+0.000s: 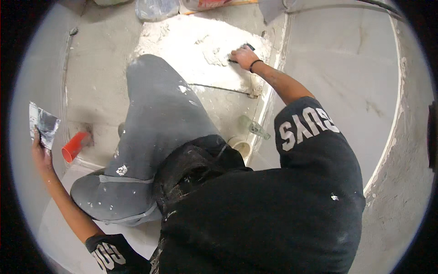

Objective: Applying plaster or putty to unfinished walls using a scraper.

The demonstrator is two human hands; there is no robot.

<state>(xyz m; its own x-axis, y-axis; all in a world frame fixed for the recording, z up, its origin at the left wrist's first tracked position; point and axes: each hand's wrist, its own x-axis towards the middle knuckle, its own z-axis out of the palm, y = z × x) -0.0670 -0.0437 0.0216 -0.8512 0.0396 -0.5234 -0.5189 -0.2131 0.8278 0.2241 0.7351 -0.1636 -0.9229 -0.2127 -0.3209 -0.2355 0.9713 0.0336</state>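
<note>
My left hand (42, 157) is out at the far left, closed on a flat, squarish metal putty knife (48, 122) smeared with white and grey. My right hand (245, 57) is closed on a tool whose dark end (250, 47) shows past the knuckles; the hand hides most of it, so its kind is unclear. That hand is over the right part of a board (171, 39) coated in white powder or plaster. Beside the hand lies a lumpy white heap (214, 51). My legs, in grey trousers, are folded in front of the board.
A red tube or cup (74, 148) lies near my left hand. A clear glass bottle (255, 127) lies on its side by a pale round container (240, 148). Plastic bags (157, 9) and a grey sheet-like piece (271, 10) are at the far edge. Grey panels (342, 59) flank the floor.
</note>
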